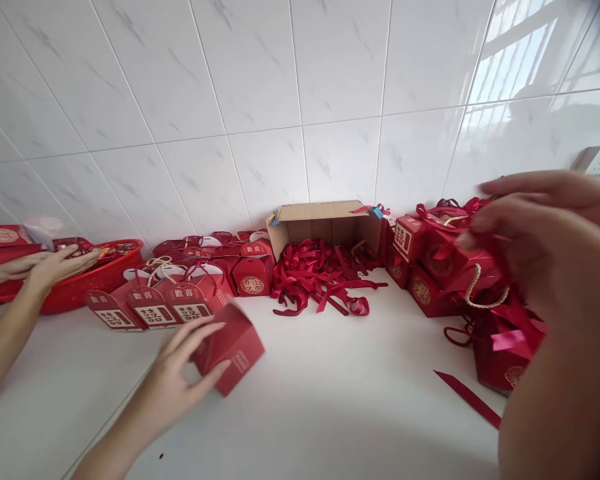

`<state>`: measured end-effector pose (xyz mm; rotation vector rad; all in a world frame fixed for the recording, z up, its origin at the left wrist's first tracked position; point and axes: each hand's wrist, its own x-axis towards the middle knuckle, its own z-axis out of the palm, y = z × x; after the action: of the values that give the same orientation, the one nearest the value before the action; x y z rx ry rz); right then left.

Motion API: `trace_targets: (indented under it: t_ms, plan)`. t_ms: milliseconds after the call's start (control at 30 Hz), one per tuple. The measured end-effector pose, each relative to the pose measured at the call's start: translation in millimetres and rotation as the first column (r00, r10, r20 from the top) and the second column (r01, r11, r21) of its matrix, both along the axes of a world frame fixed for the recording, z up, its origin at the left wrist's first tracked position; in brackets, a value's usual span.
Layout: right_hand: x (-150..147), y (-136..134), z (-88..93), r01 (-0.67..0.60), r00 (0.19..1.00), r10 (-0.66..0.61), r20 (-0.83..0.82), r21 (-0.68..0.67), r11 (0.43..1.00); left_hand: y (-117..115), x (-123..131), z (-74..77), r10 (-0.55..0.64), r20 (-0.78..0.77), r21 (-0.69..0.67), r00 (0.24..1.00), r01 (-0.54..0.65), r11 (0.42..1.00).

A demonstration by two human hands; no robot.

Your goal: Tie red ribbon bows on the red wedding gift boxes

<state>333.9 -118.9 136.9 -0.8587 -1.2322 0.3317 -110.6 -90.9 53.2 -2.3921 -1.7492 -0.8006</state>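
Observation:
My left hand (193, 363) grips a red paper gift box (237, 350) from its left side, fingers over the top and thumb along the front. The box is tilted and slightly blurred, just above or on the white tabletop (300, 413). On the right, close to the camera, my right hand (540, 233) is raised in front of a pile of red gift boxes (430, 293) with ribbons and rope handles. Motion smears its fingers, and whether they hold a ribbon is unclear. Below it stands a box with a pink ribbon (507, 340). A loose red ribbon strip (467, 397) lies nearby.
Behind, an open cardboard box (320, 212) spills red ribbons (315, 273). Rows of red boxes with double-happiness labels (155, 307) stand to its left. At the far left, another person's hands (45, 273) are over a red basin (75, 293). A tiled wall (260, 100) rises behind.

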Motion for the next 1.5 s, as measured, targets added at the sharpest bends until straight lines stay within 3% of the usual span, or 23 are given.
trace_targets:
  t_ms: [33,100,233,300,400,467,567,700,800,1133,1500]
  plan:
    - [-16.2,11.9,10.5,-0.005,0.999,0.011,0.052,-0.104,0.995,-0.3,13.3,0.3,-0.076,0.022,-0.068,0.997,0.077,0.995]
    - [-39.4,31.0,21.7,-0.128,0.968,0.187,0.170,-0.309,0.942,2.9,40.2,2.0,-0.215,0.074,-0.206,0.974,0.226,0.952]
    - [-52.5,57.5,11.0,-0.263,0.735,0.593,0.329,-0.668,0.696,27.4,82.6,10.2,-0.356,0.243,-0.382,0.902,0.426,0.820]
    - [-52.5,69.0,0.2,-0.339,0.627,0.732,0.267,-0.752,0.565,45.9,95.6,18.0,-0.378,0.344,-0.421,0.859,0.501,0.756]
    - [-53.7,83.4,-11.7,-0.436,0.601,0.790,0.122,-0.778,0.453,71.9,109.5,34.7,-0.342,0.498,-0.464,0.797,0.579,0.671]
    - [-56.0,90.0,-16.5,-0.484,0.597,0.801,0.054,-0.772,0.413,83.2,118.0,46.5,-0.294,0.534,-0.458,0.793,0.564,0.688]
    - [-61.6,96.0,-22.4,-0.562,0.550,0.834,-0.027,-0.751,0.347,88.9,129.2,58.4,-0.281,0.439,-0.446,0.854,0.478,0.757]
    - [-72.1,99.3,-29.4,-0.643,0.480,0.870,-0.110,-0.719,0.264,86.9,137.0,59.2,-0.361,0.349,-0.343,0.865,0.477,0.810]
    - [-78.9,99.0,-31.4,-0.641,0.478,0.870,-0.119,-0.725,0.252,87.5,137.3,55.4,-0.401,0.303,-0.283,0.865,0.483,0.828]
    - [-84.4,95.9,-28.8,-0.566,0.561,0.827,-0.026,-0.741,0.361,80.4,137.9,62.6,-0.435,0.139,-0.358,0.889,0.455,0.815]
    - [-89.7,88.3,-25.3,-0.568,0.567,0.823,0.020,-0.715,0.408,77.9,139.8,64.4,-0.460,0.067,-0.338,0.885,0.454,0.825]
